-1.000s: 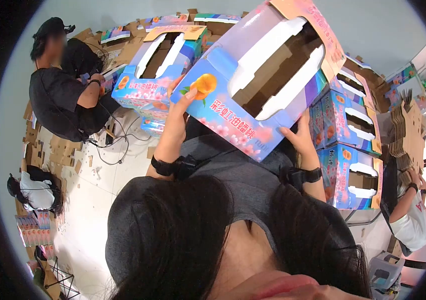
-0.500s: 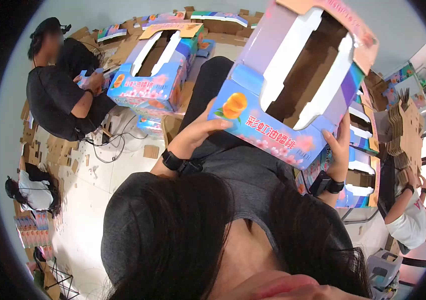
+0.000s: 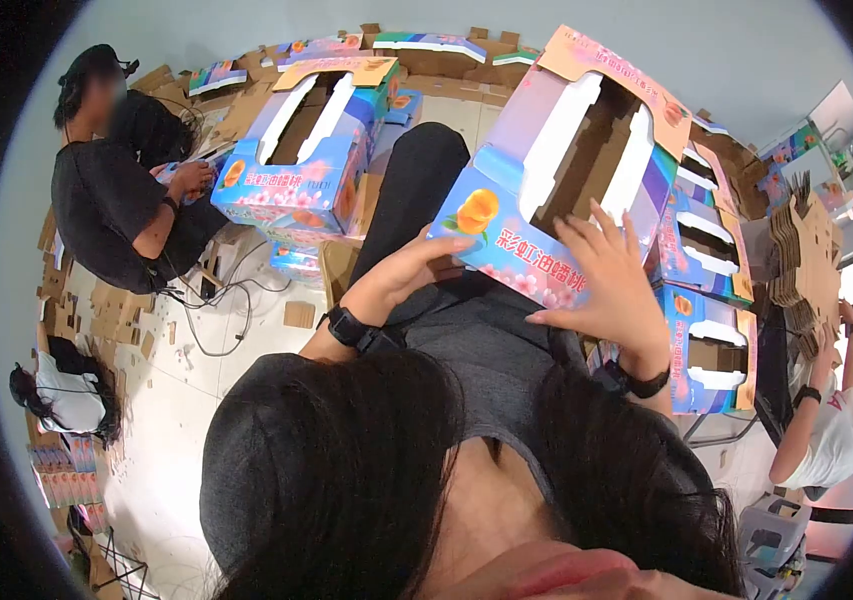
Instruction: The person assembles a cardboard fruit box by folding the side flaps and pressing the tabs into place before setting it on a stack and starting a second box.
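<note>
In front of me a printed fruit carton (image 3: 502, 222) is tilted over my lap. It is blue and pink with peaches and blossoms, and a long opening with white edge flaps runs along its upper side. My left hand (image 3: 408, 272) grips the carton's near left corner, thumb on the printed panel. Over the near right part of that panel, my right hand (image 3: 611, 285) is spread, its fingertips at the end of the opening and its thumb pointing left across the lower edge.
A matching carton (image 3: 296, 180) stands to the left, and several more cartons (image 3: 684, 345) are stacked on the right. A person (image 3: 126, 180) sits at left handling a carton piece. Another person (image 3: 836, 430) is by stacked cardboard sheets (image 3: 806, 270) at right. Cables (image 3: 216, 350) lie on the floor.
The carton has come down and away from me a little. My right hand has left its right corner and moved left over the front panel with fingers spread; the left hand keeps its grip.
</note>
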`<state>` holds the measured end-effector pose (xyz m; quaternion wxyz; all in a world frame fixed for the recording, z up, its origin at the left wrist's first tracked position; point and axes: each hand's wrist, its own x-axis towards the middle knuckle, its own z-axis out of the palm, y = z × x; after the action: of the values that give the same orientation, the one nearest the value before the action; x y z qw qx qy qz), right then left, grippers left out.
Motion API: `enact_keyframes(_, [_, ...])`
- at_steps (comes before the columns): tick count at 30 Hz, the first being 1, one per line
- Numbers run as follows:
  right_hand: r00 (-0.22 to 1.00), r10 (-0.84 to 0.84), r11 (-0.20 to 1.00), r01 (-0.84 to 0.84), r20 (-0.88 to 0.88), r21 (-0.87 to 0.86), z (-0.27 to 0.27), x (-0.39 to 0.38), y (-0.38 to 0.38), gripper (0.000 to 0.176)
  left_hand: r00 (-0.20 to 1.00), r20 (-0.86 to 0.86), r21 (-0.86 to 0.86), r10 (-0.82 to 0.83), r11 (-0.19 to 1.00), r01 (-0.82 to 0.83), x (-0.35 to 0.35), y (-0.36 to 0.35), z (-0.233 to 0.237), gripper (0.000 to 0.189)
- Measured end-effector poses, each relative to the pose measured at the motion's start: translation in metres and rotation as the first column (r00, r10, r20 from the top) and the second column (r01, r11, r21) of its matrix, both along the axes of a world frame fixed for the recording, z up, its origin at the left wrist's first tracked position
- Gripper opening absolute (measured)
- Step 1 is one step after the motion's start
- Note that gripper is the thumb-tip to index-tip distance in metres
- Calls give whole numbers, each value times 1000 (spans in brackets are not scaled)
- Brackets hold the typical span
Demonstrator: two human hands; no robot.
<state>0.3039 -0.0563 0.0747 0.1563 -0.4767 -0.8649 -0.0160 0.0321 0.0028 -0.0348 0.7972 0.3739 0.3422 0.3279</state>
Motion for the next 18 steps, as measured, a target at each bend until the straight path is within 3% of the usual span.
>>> enact_keyframes(2, [995, -6, 999, 11, 99, -43, -10, -4, 8, 86, 1000, 7, -5, -9, 1000, 9, -2, 1, -4, 73])
enact_keyframes(3, [998, 36, 996, -39, 43, 78, -19, -5, 13, 79, 1000, 12, -9, -11, 1000, 11, -3, 1, -6, 74])
enact_keyframes(6, [994, 109, 982, -106, -11, 160, -31, -2, 22, 76, 1000, 13, -24, -9, 1000, 10, -6, 2, -11, 77])
enact_keyframes(9, [993, 111, 991, -108, -32, 74, -24, -3, 26, 70, 999, 16, -17, -28, 999, 29, -8, 5, -20, 78])
enact_keyframes(15, [986, 138, 983, -124, -95, 133, -23, 13, 27, 69, 998, 53, 128, -36, 991, 29, -13, 0, -21, 79])
enact_keyframes(18, [986, 94, 962, -55, -135, 269, -20, 40, 33, 70, 991, 128, 45, -33, 999, 27, -14, 7, -6, 94])
